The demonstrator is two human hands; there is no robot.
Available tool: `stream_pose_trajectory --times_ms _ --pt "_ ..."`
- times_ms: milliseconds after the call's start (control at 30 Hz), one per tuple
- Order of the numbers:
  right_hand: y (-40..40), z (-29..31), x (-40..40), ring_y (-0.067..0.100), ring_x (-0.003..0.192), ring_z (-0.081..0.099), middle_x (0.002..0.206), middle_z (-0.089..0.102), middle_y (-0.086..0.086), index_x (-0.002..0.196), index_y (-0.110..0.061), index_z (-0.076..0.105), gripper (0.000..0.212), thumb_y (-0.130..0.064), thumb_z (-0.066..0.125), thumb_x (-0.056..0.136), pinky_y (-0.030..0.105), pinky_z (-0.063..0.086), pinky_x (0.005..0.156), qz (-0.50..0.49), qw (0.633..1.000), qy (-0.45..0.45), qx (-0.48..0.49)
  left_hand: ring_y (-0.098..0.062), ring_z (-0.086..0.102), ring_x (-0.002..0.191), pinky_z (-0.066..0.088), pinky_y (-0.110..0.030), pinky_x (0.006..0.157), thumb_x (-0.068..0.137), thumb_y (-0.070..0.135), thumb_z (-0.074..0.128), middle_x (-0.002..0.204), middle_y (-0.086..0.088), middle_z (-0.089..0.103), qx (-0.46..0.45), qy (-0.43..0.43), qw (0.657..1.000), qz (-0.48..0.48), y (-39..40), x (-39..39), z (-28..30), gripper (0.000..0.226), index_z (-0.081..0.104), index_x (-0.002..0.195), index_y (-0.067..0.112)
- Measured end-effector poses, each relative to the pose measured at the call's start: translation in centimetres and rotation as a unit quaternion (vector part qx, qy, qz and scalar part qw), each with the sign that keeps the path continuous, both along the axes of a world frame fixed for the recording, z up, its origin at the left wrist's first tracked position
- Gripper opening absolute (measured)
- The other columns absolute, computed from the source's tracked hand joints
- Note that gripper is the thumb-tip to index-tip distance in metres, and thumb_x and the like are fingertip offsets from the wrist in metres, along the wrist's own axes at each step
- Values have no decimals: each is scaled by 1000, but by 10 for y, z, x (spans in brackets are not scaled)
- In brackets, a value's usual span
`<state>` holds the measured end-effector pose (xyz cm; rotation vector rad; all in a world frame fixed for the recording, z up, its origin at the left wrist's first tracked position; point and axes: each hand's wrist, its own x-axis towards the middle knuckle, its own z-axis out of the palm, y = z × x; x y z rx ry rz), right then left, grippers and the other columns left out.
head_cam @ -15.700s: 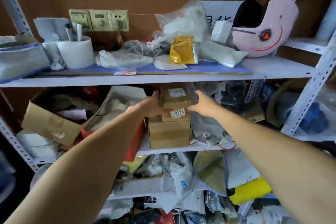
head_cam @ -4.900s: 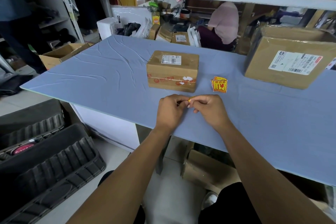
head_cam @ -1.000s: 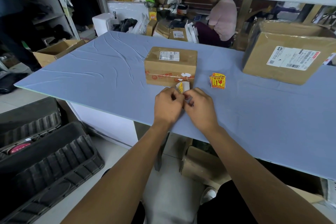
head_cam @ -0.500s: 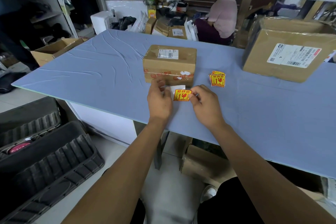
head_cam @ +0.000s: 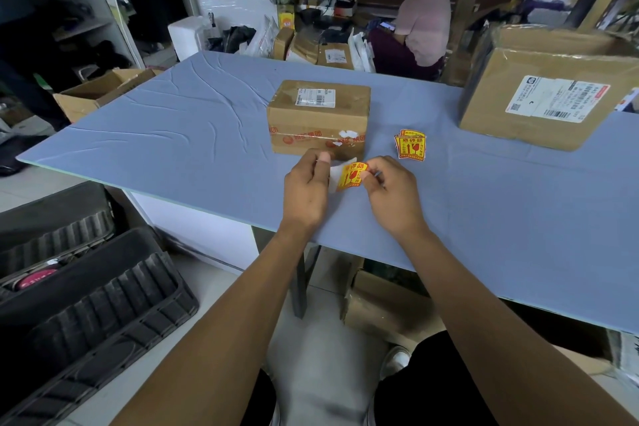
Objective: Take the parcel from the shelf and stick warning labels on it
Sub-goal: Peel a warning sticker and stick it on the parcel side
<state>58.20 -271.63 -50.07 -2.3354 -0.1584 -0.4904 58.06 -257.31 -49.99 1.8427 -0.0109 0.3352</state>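
Currently at the label-peeling step, by my reading: the parcel (head_cam: 318, 117) is off the shelf and sits on the blue table (head_cam: 173, 135), upright, address slip on top, and no warning label shows on the faces in view.

Left to right. Left hand (head_cam: 306, 188): thumb and fingers pinched on the white backing paper (head_cam: 334, 174), thumb tip up near the parcel's front face; whether it touches the carton cannot be told. Warning label (head_cam: 352, 176): yellow with red print, curled, partly lifted from the backing, held between the two hands just in front of the parcel. Right hand (head_cam: 389, 192): fingertips closed on the label's right edge. Neither hand is slack; both grips are fine pinches, not fists. Spare label stack (head_cam: 410, 144): flat on the table, just right of the parcel, untouched. Large carton (head_cam: 549, 90): far right, well apart.

Next move, as judged: finish separating label from backing, keep the adhesive side from folding onto itself, then carry it to a clear carton face and press it flat. Risk: the curl could crease the label.
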Motion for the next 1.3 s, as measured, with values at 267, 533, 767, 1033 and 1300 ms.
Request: stream_pose_trajectory --times_ms 267,533,767,1033,1300 --pt "0 0 0 17 78 52 86 54 1 92 -7 61 10 -15 55 94 24 36 66 -7 1000 15 4 -12 55 74 42 -22 68 97 20 54 81 -2 63 3 11 999 32 3 -1 1 17 61 88 8" --pt "0 0 -2 17 76 53 85 57 3 87 -9 60 9 -13 55 94 12 34 60 -19 999 27 37 -23 52 114 46 -33 102 88 2 60 124 -11 49 36 24 990 138 -1 0 2 39 53 123 16" --pt "2 1 -2 16 75 53 84 57 2 91 -7 62 10 -14 56 93 19 36 59 -2 999 23 25 -13 61 90 51 -25 83 89 15 64 96 2 68 32 -26 999 29 1 -2 1 10 68 97 18" --pt "5 6 19 8 66 55 75 63 -1 89 -6 70 18 -22 63 91 24 41 60 -6 993 28 116 1 61 72 49 -14 72 87 12 69 74 13 64 17 -11 998 51 0 24 7 8 67 84 20" --pt "9 11 53 19 58 55 61 64 6 69 -3 69 27 -24 69 86 34 42 58 -91 986 -36 138 0 52 61 37 -7 56 82 9 73 65 14 53 -14 -20 993 112 -16 51 12 26 48 86 13"
